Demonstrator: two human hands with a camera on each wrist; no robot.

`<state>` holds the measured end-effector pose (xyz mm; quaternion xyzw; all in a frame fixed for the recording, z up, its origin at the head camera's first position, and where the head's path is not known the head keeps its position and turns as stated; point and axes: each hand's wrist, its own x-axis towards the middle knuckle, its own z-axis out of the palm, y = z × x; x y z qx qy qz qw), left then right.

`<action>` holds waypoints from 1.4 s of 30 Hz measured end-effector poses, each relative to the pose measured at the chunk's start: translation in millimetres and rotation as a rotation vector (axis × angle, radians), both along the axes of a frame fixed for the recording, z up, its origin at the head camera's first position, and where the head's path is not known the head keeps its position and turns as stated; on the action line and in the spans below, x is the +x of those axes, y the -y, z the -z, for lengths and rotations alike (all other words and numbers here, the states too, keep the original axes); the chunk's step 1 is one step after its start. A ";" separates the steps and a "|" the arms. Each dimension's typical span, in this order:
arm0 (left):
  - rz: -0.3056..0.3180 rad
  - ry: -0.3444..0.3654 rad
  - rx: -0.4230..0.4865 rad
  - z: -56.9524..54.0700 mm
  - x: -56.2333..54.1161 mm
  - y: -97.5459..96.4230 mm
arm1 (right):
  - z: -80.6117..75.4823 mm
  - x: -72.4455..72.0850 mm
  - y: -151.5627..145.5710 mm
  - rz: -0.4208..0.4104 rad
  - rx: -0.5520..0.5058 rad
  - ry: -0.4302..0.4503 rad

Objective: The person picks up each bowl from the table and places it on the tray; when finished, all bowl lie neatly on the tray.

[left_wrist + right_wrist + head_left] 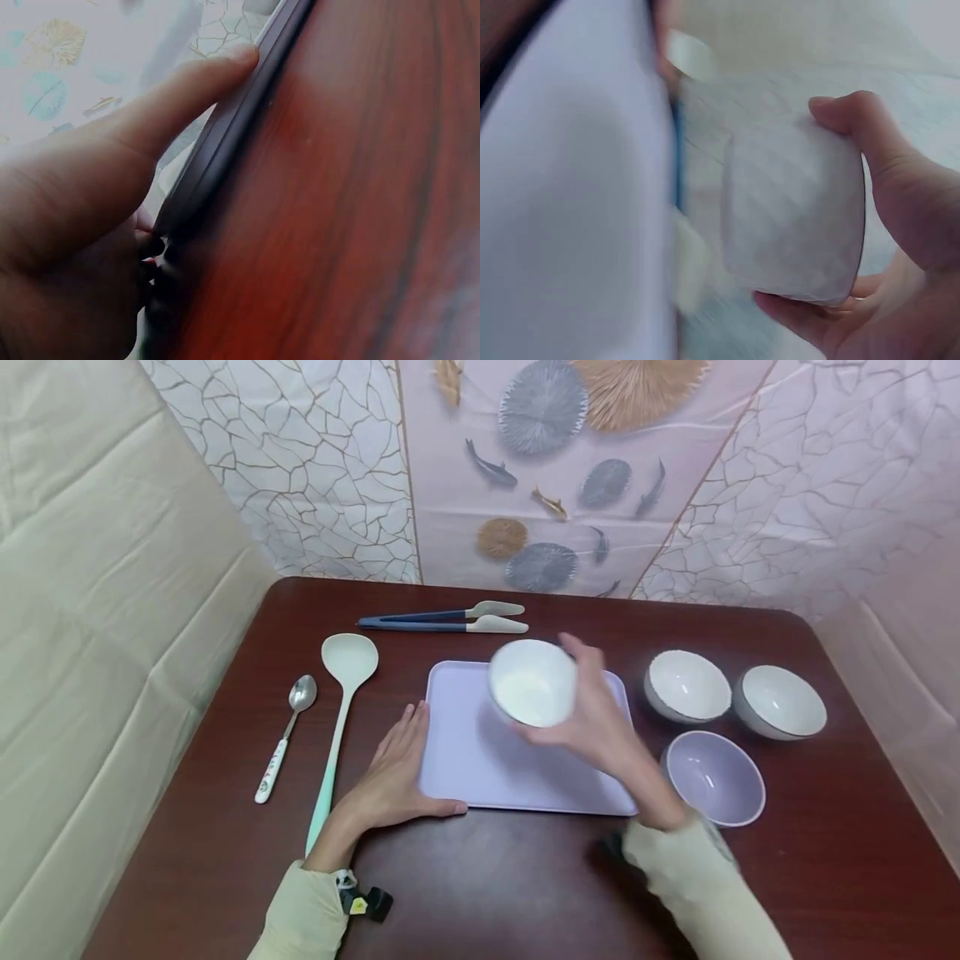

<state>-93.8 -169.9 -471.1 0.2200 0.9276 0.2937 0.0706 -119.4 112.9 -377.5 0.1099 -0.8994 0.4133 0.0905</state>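
Note:
Above the lavender tray (465, 760), my right hand (600, 718) grips a white bowl (531, 683) by its side. The right wrist view shows the thumb and fingers on opposite sides of the bowl (795, 214), whose outer wall has a quilted pattern; a gap separates it from the tray (570, 210). My left hand (397, 772) rests at the tray's left side, fingers extended along that edge and thumb at the near left corner. In the left wrist view, the thumb of the left hand (82, 187) lies against the tray's rim (225, 127).
Right of the tray stand two white bowls (687, 685) (780, 702) and a lavender bowl (715, 778). Blue-handled tongs (442, 620) lie behind the tray. A long ladle-like spoon (349, 662) with a mint handle and a metal spoon (285, 735) lie at the left.

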 end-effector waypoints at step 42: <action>-0.027 0.017 0.015 -0.7 9.4 -13.2 | 34.7 12.9 -298.8 0.462 0.052 0.203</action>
